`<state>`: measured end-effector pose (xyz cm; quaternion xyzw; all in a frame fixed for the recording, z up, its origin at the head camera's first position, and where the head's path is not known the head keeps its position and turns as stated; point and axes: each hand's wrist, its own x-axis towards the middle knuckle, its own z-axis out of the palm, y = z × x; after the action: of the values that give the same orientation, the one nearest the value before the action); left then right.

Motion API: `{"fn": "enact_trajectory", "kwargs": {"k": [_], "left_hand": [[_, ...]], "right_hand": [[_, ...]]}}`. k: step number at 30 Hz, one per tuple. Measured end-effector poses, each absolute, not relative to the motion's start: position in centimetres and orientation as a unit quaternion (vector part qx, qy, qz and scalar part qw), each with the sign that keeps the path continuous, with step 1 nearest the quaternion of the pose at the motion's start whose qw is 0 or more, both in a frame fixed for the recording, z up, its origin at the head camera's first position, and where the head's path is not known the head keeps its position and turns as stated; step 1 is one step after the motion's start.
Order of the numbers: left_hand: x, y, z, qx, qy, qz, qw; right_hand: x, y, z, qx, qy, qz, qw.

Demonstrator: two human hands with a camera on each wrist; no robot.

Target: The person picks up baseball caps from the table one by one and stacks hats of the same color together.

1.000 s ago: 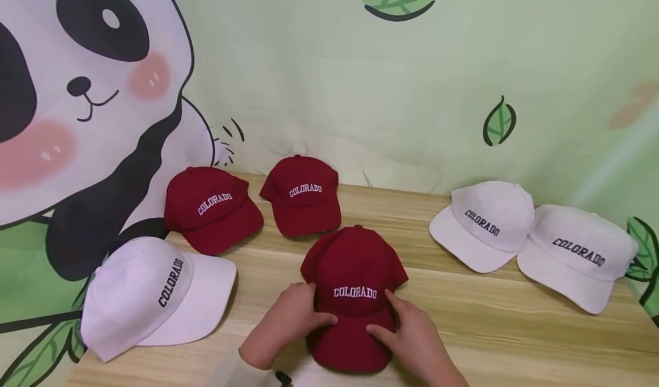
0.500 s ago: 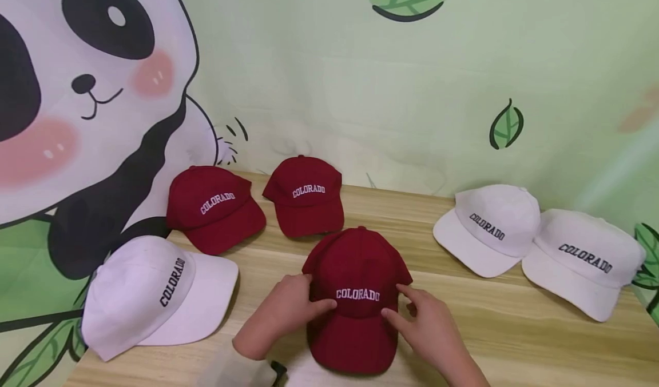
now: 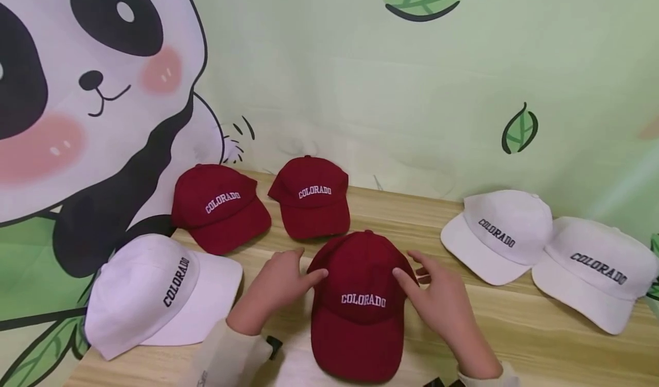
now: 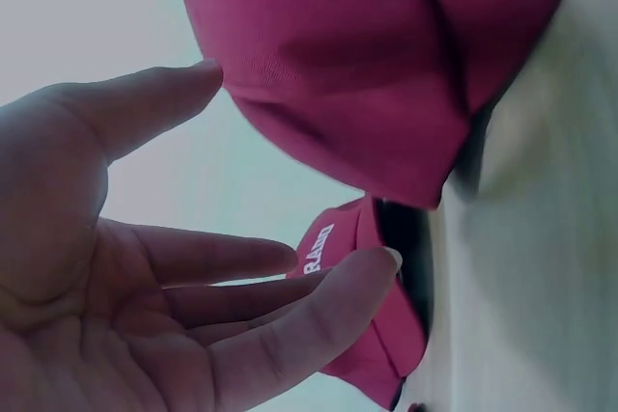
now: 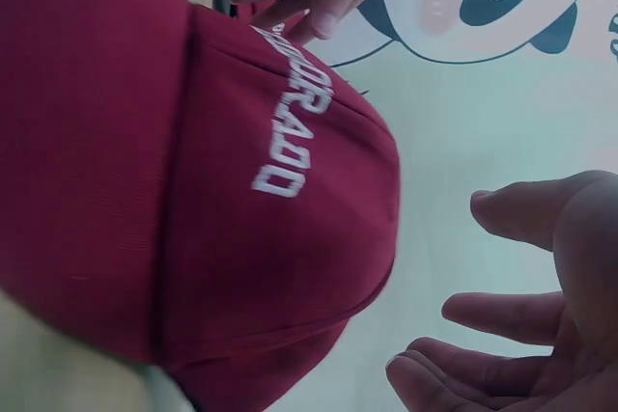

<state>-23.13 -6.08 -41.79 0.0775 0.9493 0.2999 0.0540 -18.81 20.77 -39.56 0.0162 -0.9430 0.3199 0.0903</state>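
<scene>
Panda-printed cloth (image 3: 329, 78) backs our wooden table (image 3: 401, 221), where the front red cap (image 3: 360, 272) sits at six o'clock. Our left hand (image 3: 275, 287) at its nine and right hand (image 3: 443, 298) at its three have thumbs spread from loosely bent fingers; the right is just clear of it, while we cannot tell whether the left touches. Farther out we see a white cap (image 3: 144, 292) at nine and a back red cap (image 3: 313, 204) at eleven o'clock.
</scene>
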Motion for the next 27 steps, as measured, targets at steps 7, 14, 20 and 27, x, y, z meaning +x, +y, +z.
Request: {"fn": "enact_trajectory", "kwargs": {"k": [7, 14, 20, 27], "left_hand": [[-24.6, -6.5, -40.9, 0.076, 0.949, 0.303, 0.038], [-26.4, -6.9, -40.3, 0.069, 0.949, 0.306, 0.038], [-28.2, -7.3, -40.3, 0.06, 0.945, 0.319, 0.045], [-30.2, -7.7, -40.5, 0.042, 0.945, 0.322, 0.046]], "right_hand": [[-21.3, 20.3, -38.1, 0.049, -0.937, 0.33, 0.101], [-24.2, 19.6, -36.5, 0.068, -0.932, 0.346, 0.088], [-26.4, 18.7, -35.3, 0.074, -0.933, 0.348, 0.053], [-29.0, 17.7, -34.7, 0.069, -0.931, 0.358, 0.013]]}}
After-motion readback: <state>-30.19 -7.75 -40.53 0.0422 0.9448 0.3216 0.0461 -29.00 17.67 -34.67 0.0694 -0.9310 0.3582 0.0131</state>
